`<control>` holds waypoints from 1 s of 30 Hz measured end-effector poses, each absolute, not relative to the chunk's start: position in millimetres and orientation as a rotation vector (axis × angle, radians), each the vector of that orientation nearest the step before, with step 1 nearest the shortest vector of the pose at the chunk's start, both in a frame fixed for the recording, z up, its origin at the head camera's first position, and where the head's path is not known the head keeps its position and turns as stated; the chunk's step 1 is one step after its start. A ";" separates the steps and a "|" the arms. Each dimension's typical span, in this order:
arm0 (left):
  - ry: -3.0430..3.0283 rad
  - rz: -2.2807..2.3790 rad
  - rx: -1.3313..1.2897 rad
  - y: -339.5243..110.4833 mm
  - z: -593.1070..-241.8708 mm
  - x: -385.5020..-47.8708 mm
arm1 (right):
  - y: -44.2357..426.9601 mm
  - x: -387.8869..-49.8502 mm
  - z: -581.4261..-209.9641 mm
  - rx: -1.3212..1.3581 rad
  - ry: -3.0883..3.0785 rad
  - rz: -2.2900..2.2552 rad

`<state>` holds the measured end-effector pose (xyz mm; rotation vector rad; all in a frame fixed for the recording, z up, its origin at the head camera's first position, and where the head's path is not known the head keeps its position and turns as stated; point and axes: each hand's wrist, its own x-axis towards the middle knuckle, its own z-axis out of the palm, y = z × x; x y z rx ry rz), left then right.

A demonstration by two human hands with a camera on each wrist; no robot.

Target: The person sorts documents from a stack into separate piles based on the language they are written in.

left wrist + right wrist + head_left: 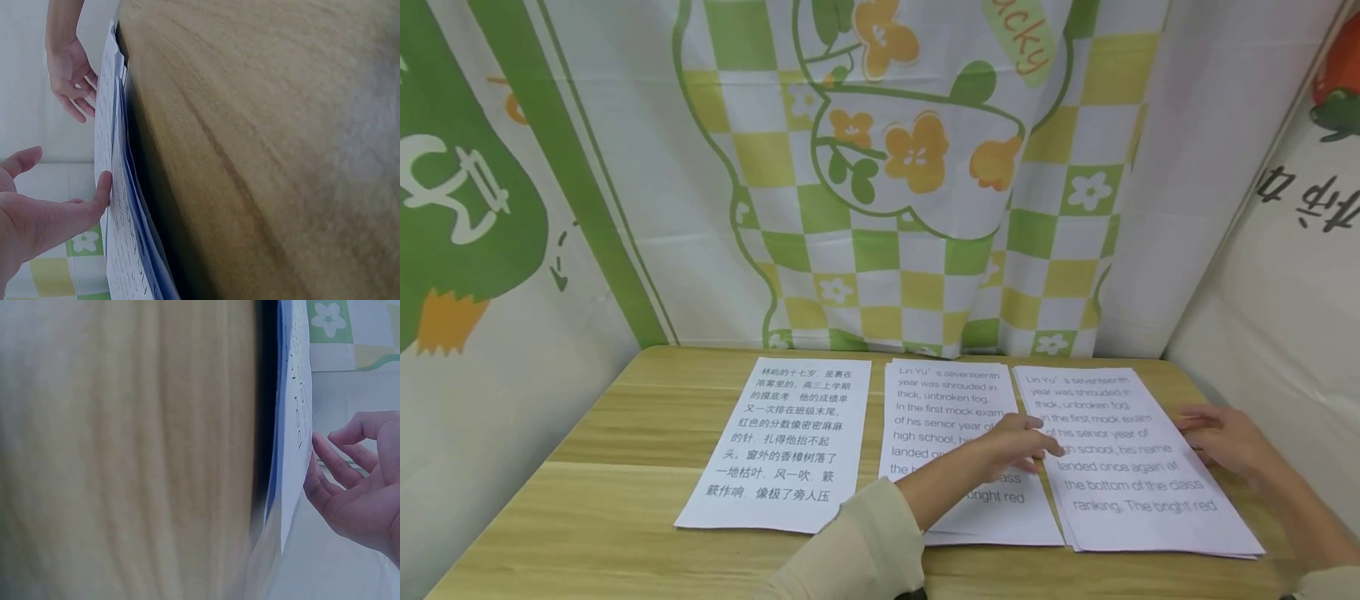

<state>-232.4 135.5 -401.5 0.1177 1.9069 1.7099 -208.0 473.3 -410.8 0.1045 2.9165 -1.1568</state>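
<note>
Three piles of printed paper lie side by side on a wooden table. My left hand point(1011, 446) reaches over the middle pile of English text point(951, 517), its fingertips at the left edge of the right pile of English text point(1131, 467). At that pile's right edge is my right hand point(1225, 437), fingers loosely bent. In the left wrist view, the left hand point(44, 219) has a fingertip on the paper and its thumb held apart. The right wrist view shows the right hand point(362, 494) with fingertips against the paper's edge, partly hidden behind it.
A sheet of Chinese text point(782, 450) lies left of the middle pile. The wooden table point(602, 467) meets a checked, flowered curtain point(880, 250) at the back. Printed cloth walls point(1285, 317) stand on both sides.
</note>
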 end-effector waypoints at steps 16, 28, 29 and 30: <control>1.891 1.711 0.127 135.0 -401.8 -234.7 | 470.0 -206.8 -410.7 0.110 2.913 -1.130; 1.945 1.701 0.171 121.5 -394.9 -233.9 | 437.7 -213.1 -400.4 0.048 3.010 -1.020; 1.958 1.694 0.169 118.2 -393.8 -234.4 | 431.0 -213.8 -399.8 0.043 3.011 -1.022; 1.970 1.686 0.172 114.2 -392.4 -234.9 | 424.4 -214.5 -399.2 0.039 2.997 -1.034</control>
